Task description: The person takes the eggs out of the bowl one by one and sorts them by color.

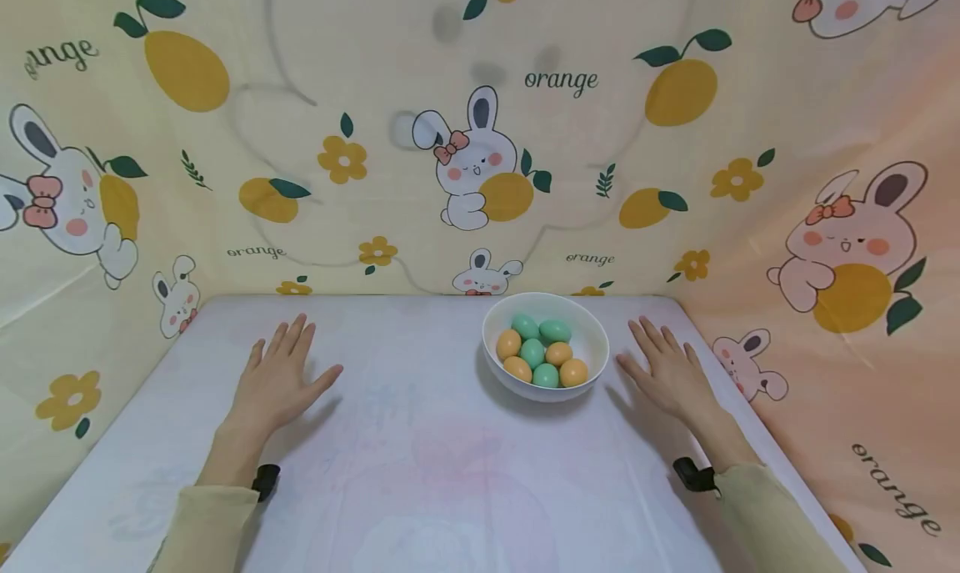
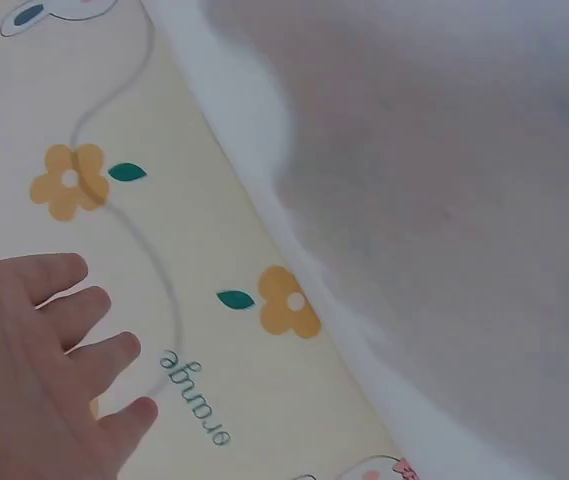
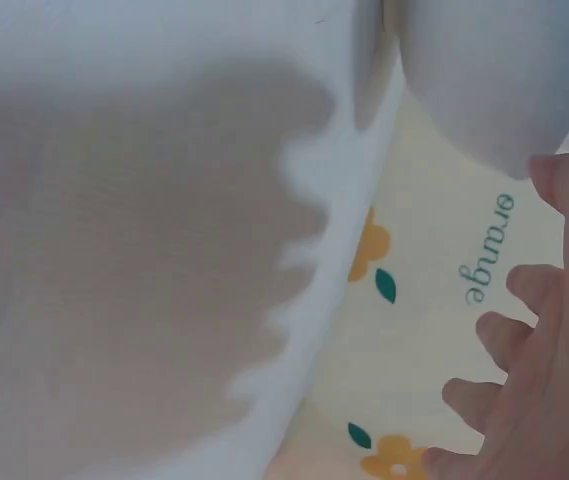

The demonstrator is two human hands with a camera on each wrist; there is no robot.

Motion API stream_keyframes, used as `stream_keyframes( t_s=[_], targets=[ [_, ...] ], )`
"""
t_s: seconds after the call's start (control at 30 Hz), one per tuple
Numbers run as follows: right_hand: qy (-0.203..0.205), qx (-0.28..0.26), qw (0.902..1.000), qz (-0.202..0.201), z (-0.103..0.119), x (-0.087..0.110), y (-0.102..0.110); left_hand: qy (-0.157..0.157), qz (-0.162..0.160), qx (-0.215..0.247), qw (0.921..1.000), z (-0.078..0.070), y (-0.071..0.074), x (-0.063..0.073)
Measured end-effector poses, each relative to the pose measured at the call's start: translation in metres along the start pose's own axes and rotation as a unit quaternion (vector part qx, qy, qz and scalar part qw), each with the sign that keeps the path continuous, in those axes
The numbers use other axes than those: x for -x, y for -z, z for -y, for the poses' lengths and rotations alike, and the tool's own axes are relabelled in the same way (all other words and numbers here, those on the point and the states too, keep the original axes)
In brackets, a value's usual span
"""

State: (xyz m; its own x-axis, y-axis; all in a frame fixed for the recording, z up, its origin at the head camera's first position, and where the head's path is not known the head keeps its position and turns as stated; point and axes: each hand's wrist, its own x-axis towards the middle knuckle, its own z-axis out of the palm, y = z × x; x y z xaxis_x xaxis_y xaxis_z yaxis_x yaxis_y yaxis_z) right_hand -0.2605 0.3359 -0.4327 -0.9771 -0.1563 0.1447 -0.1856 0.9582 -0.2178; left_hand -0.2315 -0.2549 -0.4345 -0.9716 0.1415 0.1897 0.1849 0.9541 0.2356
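A white bowl (image 1: 545, 394) stands right of the middle of the table, with several green eggs (image 1: 546, 376) and orange eggs (image 1: 574, 373) inside it. My left hand (image 1: 276, 389) hovers palm down over the left part of the table, fingers spread, holding nothing. To the right of the bowl, my right hand (image 1: 670, 379) is also held palm down with its fingers spread, apart from the bowl in the head view. In the right wrist view the bowl's outer wall (image 3: 499, 80) shows beyond the thumb. The left wrist view has the left fingers (image 2: 74, 315) spread above the table.
A white cloth covers the table (image 1: 420, 481). Behind it and at both sides hangs a cream curtain (image 1: 360, 64) printed with rabbits, oranges and flowers. A black wrist strap (image 1: 266, 481) sits at the left cuff and another black strap (image 1: 693, 474) at the right cuff.
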Motion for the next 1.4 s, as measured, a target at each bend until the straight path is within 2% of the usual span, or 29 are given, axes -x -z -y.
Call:
stream_keyframes(
  t_s=[0.13,0.33,0.57,0.7,1.03,1.23,1.4],
  targets=[
    [0.014,-0.009,0.9998,-0.011,0.005,-0.002,0.003,-0.018,-0.025,0.005,0.9995,-0.009,0.002,-0.005],
    [0.032,-0.025,0.9992,-0.005,0.015,-0.006,0.006,-0.057,-0.083,0.019,0.9948,-0.023,0.0,-0.018],
    [0.044,-0.025,0.9986,0.015,0.027,-0.012,0.006,-0.112,-0.149,0.049,0.9813,-0.05,-0.006,-0.036],
    [0.052,-0.014,0.9982,0.027,0.032,-0.015,0.002,-0.135,-0.171,0.066,0.9737,-0.067,-0.012,-0.043],
    [0.06,-0.016,0.9971,0.044,0.038,-0.017,-0.005,-0.189,-0.186,0.096,0.9595,-0.113,-0.026,-0.064],
    [0.06,-0.019,0.9969,0.048,0.042,-0.019,-0.009,-0.207,-0.166,0.111,0.9577,-0.142,-0.032,-0.077],
    [0.06,-0.024,0.9966,0.05,0.044,-0.02,-0.011,-0.234,-0.158,0.139,0.9493,-0.164,-0.034,-0.086]
  ],
)
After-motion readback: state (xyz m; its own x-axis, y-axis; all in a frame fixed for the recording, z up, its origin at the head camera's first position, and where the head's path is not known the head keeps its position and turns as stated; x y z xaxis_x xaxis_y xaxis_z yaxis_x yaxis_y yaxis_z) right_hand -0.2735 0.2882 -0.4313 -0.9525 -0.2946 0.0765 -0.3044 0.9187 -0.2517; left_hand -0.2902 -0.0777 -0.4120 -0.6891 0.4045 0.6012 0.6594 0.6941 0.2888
